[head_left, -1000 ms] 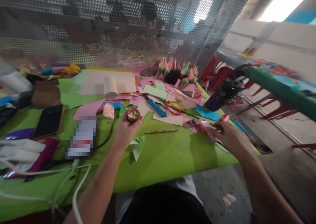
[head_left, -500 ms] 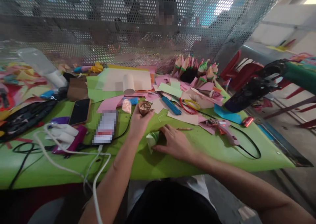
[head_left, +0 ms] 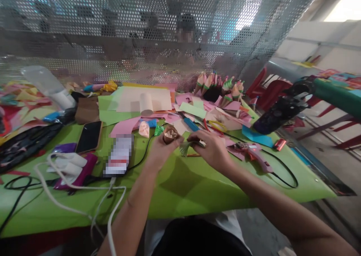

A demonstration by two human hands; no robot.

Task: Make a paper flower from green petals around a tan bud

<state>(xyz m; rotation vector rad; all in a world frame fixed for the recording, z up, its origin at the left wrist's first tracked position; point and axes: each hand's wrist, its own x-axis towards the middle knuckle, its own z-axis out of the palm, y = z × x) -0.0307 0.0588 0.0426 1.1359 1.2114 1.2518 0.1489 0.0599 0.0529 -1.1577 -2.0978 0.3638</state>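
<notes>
My left hand is closed round a small brown paper rose, held just above the green table. My right hand pinches a pale green paper piece and holds it right beside the rose. Both hands meet above the middle of the table. A pink glue gun with a black cord lies to the right of my right hand.
Pink, green and cream paper sheets, scissors with red and yellow handles and a blue tool litter the far side. A phone, white cables and a purple pouch lie left. Finished paper flowers stand by a perforated metal screen.
My right hand left the glue gun area, picked the pale green paper piece up from the table and brought it to the rose. My left hand kept hold of the rose.
</notes>
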